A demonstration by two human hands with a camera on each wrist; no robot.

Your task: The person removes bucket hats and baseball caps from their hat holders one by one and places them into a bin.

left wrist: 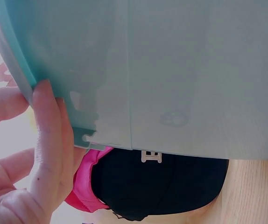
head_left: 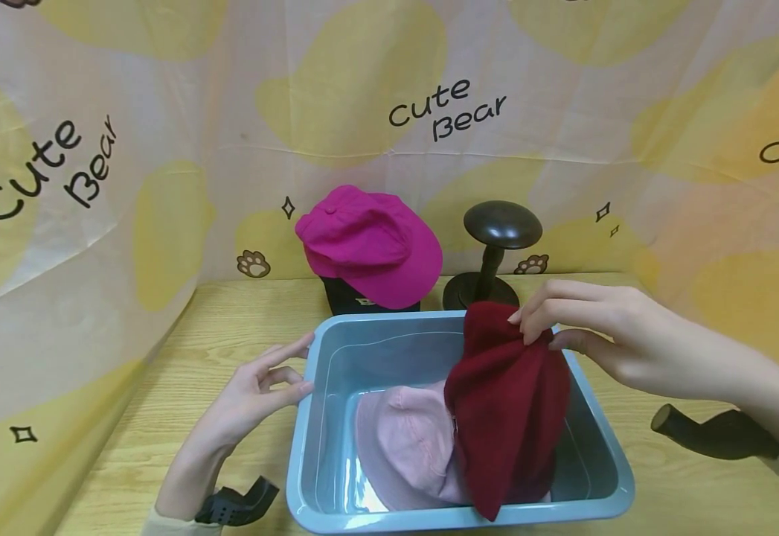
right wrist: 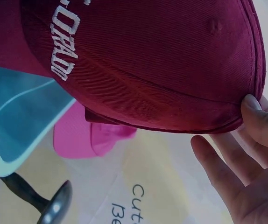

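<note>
Dark red cap (head_left: 510,417) is up over the right side of the blue basin (head_left: 389,353). Right hand (head_left: 603,327) pinches its edge, thumb against fingers. White lettering shows only in the right wrist view, cut off at the top. Pink hat (head_left: 402,439) lies in the basin, right part hidden by the red cap; can't tell if they touch. Left hand (head_left: 258,391) has thumb and bent fingers pinched on the left rim. Behind: magenta cap (head_left: 369,238) above a black cap (left wrist: 180,186), support hidden; dark stand (head_left: 503,223), base partly blocked.
</note>
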